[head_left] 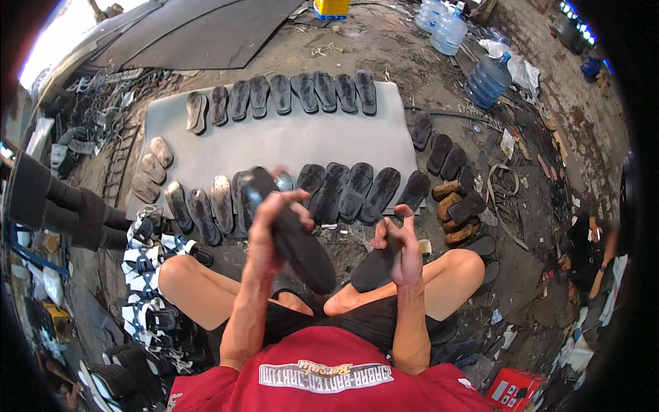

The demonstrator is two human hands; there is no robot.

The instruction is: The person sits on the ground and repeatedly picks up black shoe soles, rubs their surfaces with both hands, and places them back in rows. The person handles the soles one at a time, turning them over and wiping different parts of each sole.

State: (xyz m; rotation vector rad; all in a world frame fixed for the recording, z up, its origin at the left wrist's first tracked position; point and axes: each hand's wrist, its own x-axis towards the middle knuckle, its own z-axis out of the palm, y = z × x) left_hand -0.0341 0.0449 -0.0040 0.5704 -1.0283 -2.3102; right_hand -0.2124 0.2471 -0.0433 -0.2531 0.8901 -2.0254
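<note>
In my left hand (263,237) is a long black shoe sole (305,254), tilted, with the fingers closed around its edge. My right hand (408,257) grips another dark sole (373,266) by its side, lower and over my crossed legs. The two soles are apart, their lower ends close together. Just beyond my hands, a near row of dark soles (333,192) lies along the front edge of a grey sheet (274,147). A far row of similar soles (280,94) lies along its back edge.
Lighter soles (152,167) lie at the sheet's left end. White-strapped sandals (144,281) are heaped beside my left knee. Brown wooden shoe forms (449,209) and more dark soles (453,161) are on the right. Large blue water bottles (489,81) stand farther back. A red box (515,389) sits at lower right.
</note>
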